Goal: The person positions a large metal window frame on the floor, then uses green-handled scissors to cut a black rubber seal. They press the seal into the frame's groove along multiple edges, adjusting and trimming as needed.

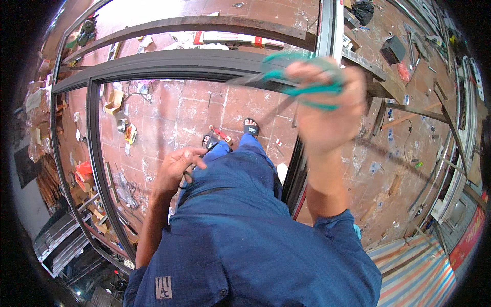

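The person in the blue shirt [240,220] is standing on the tiled floor [197,110] in front of me, wearing dark sandals [250,129], and is raising the right hand [330,102] on the right, over the far bar of a dark metal frame [179,64]. Its fingers are clenching round the teal handles of a pair of scissors [302,91], whose blades are pointing left and blurring so much that I cannot tell how far they are parting. The left hand [180,166] is hovering low, near the left thigh, its fingers curling loosely round a thin dark strip [208,151] that is slanting away toward the feet. Between the sandals a small red item [221,134] is lying. Farther left an open cardboard box [113,102] is sitting on the tiles; at the far right a black box [393,50] is resting among scattered scraps, and a striped sheet [409,266] is spreading out at the near right.
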Available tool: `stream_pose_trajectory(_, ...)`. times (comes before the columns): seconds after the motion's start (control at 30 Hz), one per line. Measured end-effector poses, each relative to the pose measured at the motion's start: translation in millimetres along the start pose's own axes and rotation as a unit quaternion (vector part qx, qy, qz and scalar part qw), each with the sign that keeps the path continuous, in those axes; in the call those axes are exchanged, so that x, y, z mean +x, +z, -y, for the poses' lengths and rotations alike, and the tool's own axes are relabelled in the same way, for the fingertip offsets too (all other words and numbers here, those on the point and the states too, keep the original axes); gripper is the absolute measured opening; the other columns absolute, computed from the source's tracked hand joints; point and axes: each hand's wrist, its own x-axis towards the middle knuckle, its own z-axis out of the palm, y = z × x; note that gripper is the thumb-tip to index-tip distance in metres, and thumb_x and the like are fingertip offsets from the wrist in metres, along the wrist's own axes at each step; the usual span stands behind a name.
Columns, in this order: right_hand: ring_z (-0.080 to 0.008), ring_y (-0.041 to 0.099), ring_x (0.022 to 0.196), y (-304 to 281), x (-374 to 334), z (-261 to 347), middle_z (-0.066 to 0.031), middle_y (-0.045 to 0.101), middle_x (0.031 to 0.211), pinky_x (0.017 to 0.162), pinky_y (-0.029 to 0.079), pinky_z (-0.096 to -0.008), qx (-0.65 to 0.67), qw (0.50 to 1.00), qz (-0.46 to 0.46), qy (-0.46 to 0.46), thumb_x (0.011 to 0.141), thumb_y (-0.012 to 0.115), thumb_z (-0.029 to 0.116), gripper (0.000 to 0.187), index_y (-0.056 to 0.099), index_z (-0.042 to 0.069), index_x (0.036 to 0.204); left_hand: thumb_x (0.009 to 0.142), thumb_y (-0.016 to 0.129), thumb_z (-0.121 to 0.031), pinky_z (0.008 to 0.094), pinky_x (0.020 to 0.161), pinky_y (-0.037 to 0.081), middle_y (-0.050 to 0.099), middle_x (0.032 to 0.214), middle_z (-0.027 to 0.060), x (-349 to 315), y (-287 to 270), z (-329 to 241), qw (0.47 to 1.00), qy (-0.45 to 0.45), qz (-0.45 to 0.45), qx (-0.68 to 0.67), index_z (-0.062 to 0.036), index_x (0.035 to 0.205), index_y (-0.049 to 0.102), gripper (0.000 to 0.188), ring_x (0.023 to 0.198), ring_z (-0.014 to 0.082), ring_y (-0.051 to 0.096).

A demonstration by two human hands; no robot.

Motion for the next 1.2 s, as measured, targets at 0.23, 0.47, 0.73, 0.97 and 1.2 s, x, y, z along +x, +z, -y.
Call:
stream_pose_trajectory(0.23,-0.0312,0.064,0.113,80,-84,-72,-0.0156,0.066,0.118,0.099,0.049,-0.0408,-0.163,0.956,0.218,0.111,0.092,0.073,0.013,0.023,0.07,0.002,0.112,0.103,0.043,-0.061,0.034,0.068,0.057,0.071,0.094,0.0091,8,32,-20,0.946,0.029,-0.025,-0.322,-0.0082,0.108,0.068,0.059,0.081,0.0169,0.069)
stream_pose_trajectory(0.47,-0.0457,0.063,0.111,3,-113,-59,-0.0297,0.065,0.115,0.098,0.05,-0.0508,-0.627,0.741,0.078,0.228,0.094,0.07,0.03,0.06,0.05,-0.008,0.136,0.1,0.047,-0.053,0.0339,0.059,0.058,0.069,0.086,0.0133,25,-16,41,0.81,-0.097,0.002,-0.578,-0.0111,0.086,0.063,0.047,0.058,0.0227,0.066)
stream_pose_trajectory(0.73,-0.0417,0.069,0.092,-7,-79,-47,-0.0233,0.071,0.106,0.085,0.054,-0.0456,-0.562,0.755,0.181,0.286,0.093,0.072,0.025,0.045,0.061,-0.004,0.125,0.101,0.048,-0.054,0.0349,0.046,0.052,0.063,0.069,0.0089,34,-53,108,0.876,-0.142,-0.114,-0.446,-0.012,0.078,0.059,0.049,0.052,0.0209,0.061)
stream_pose_trajectory(0.97,-0.0292,0.067,0.071,-6,-81,0,-0.0134,0.069,0.077,0.07,0.052,-0.0395,-0.583,0.805,0.022,0.111,0.09,0.07,0.009,0.012,0.07,-0.001,0.083,0.089,0.067,-0.046,0.0385,0.056,0.044,0.06,0.068,0.0074,10,-110,174,0.925,-0.255,-0.149,0.239,0.0033,0.082,0.067,0.05,0.059,0.0182,0.057)
stream_pose_trajectory(1.2,-0.0197,0.057,0.053,-33,-112,15,-0.0097,0.061,0.065,0.062,0.049,-0.0394,-0.491,0.854,-0.173,0.005,0.098,0.056,0.018,0.033,0.055,0.004,0.068,0.089,0.06,-0.054,0.0409,0.06,0.051,0.064,0.066,0.0138,-23,-131,209,0.87,-0.349,0.035,0.347,-0.002,0.09,0.074,0.054,0.061,0.0239,0.064)
